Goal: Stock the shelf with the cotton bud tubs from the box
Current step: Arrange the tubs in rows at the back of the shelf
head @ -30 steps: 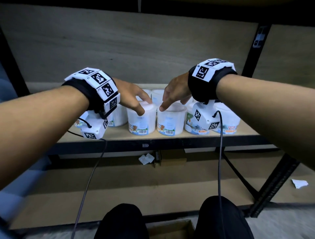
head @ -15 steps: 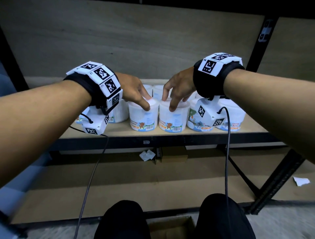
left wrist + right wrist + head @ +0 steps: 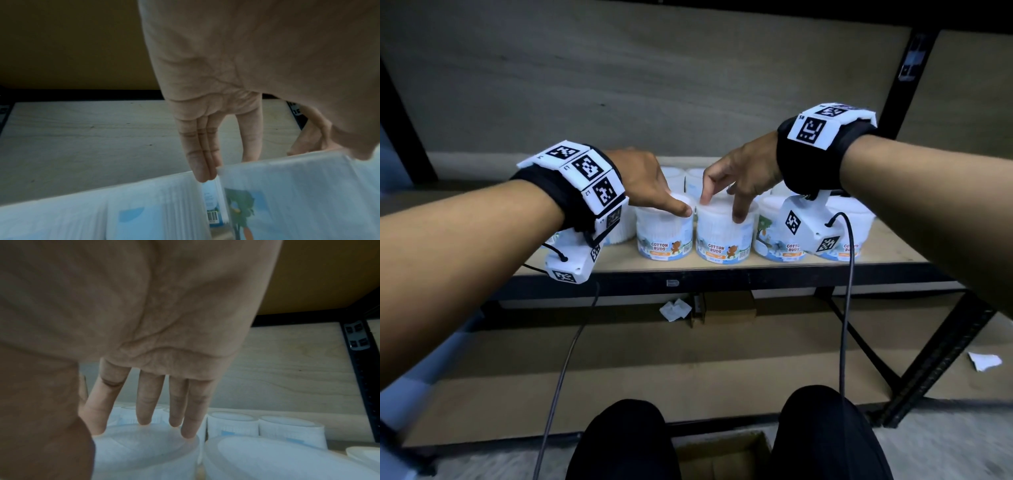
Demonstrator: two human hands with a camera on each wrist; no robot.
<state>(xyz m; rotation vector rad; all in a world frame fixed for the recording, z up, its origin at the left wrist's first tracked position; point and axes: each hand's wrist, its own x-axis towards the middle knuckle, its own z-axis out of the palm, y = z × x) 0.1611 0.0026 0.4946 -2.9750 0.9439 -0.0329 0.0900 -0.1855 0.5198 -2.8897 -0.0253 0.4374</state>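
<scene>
Cotton bud tubs stand in rows on the wooden shelf [image 3: 887,255], and both hands reach down onto the two middle tubs of the front row. The left hand [image 3: 643,178] lies over the top of the left middle tub [image 3: 664,236], thumb at the near rim and fingers [image 3: 200,155] straight and close together, reaching down the far side of the lid; it rests on the tub rather than clasping it. The right hand [image 3: 743,171] hovers over the right middle tub [image 3: 724,240] with fingers spread and nearly straight, fingertips [image 3: 188,430] touching the lid and the thumb set on the near edge. The two tubs stand upright, side by side, almost touching, between the hands. More tubs stand beyond the fingers in a back row, another [image 3: 779,236] just right of the right hand, partly behind the wrist camera [image 3: 804,226], and one under the left wrist. Below the arms lie a lower shelf board, paper scraps [image 3: 675,309] and the open cardboard box [image 3: 722,455] between the person's knees.
</scene>
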